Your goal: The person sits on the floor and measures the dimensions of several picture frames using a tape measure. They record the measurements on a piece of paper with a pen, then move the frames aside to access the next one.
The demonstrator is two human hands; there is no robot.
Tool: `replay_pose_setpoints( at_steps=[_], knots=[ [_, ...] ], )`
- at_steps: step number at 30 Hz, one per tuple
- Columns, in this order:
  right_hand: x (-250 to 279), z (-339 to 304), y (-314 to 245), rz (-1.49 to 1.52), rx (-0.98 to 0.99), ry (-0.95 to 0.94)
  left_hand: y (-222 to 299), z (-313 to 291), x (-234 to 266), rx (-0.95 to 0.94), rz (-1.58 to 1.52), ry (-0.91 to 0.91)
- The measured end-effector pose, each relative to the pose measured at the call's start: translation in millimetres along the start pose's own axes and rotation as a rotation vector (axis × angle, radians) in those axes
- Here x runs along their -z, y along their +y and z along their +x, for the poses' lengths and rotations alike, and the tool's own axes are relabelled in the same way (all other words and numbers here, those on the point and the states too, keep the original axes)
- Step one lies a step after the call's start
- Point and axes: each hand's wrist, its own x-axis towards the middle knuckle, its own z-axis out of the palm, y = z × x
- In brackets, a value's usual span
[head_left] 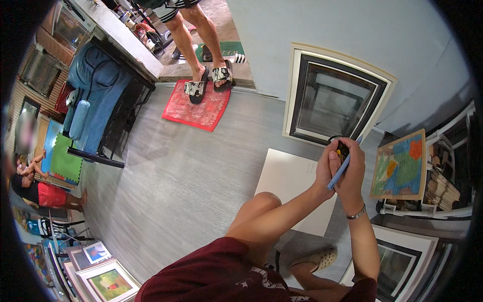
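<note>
My left hand [326, 170] and my right hand [354, 168] meet in front of me above the floor, fingers curled inward. Between them is a black-and-yellow tape measure [343, 151], mostly covered by my fingers; the left hand grips it and the right touches it. A light blue pen [338, 173] slants through the grip of my right hand, its lower end sticking out toward me. Beneath my forearms a white board [282, 173] lies flat on the floor, with faint marks near its right part. A cream-and-black picture frame [289, 95] leans on the wall just beyond my hands.
A colourful painting [400, 166] leans on a white rack at right. Another frame [427, 241] stands near my right elbow. A person in sandals [196, 89] stands on a red mat [176, 111] at the doorway. Blue seating [98, 105], another person [45, 194] and framed pictures [108, 287] line the left.
</note>
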Motion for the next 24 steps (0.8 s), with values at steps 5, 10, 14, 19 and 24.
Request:
replay_pose_setpoints(
  at_steps=[5, 10, 14, 19, 24],
  knots=[
    [-2, 0, -1, -0.003, 0.025, 0.020, 1, 0, 1, -0.022, 0.009, -0.020],
    [-4, 1, -5, 0.017, 0.030, 0.011, 4, -4, -3, -0.059, 0.036, 0.000],
    [-9, 3, -8, 0.032, 0.052, 0.023, 10, -4, -1, -0.069, 0.049, -0.024],
    [-32, -8, 26, -0.028, 0.027, 0.076, 5, 3, 8, -0.159, 0.127, 0.031],
    [-12, 4, -1, 0.040, 0.121, 0.063, 15, -7, 7, -0.283, 0.253, 0.047]
  ],
)
